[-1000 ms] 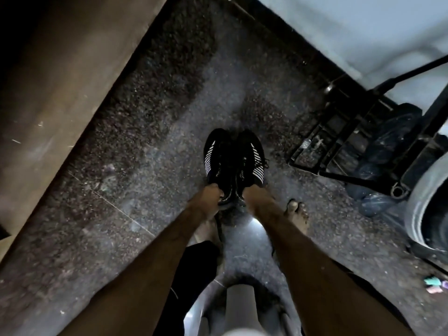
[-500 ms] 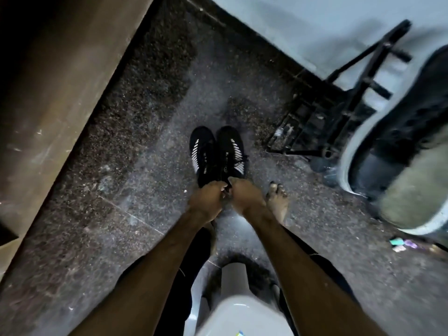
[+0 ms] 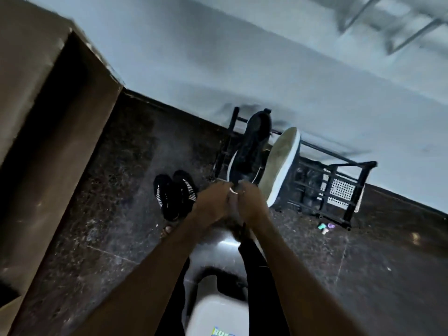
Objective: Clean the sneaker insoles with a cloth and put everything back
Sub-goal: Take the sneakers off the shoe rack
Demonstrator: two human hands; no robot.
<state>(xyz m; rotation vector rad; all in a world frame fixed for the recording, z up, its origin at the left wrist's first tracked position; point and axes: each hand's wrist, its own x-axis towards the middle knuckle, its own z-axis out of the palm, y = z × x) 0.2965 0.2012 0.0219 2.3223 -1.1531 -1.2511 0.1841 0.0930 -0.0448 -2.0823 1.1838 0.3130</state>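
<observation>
Left hand (image 3: 213, 202): fingers curled, knuckles up, pressed against the other hand. Blur hides what it grips, so I cannot tell whether it holds anything.
Right hand (image 3: 253, 202): fingers curled as well. It meets the left hand at the low end of a sneaker, and again I cannot tell whether it grips.
Dark sneaker (image 3: 252, 146): just beyond the two hands, standing on end with the toe up. The upper is black and a thin white sole edge runs down to the fingers, where a small white curve shows between the hands.
Tipped sneaker (image 3: 281, 163): just right of the dark one and beside the right hand. Its underside faces the camera, a dull greenish-grey sole ringed by a thick white rim. The low end lies close by the right wrist.
Striped pair (image 3: 173, 195): left of the left hand, on the floor (image 3: 121, 190). Two black knit sneakers sit side by side and touching, with white slanted stripes on their flanks.
Toes (image 3: 168, 230): bare, below the striped pair and under the left forearm.
Rack (image 3: 339, 187): black and open-framed, behind both upright sneakers and stretching right of the hands. A white perforated panel shows at its far end.
Scraps (image 3: 326, 227): small coloured bits on the floor, right of the right hand and in front of the rack.
Wall (image 3: 242, 69): pale, beyond the rack.
Cabinet (image 3: 48, 117): brown wood, well left of the hands.
</observation>
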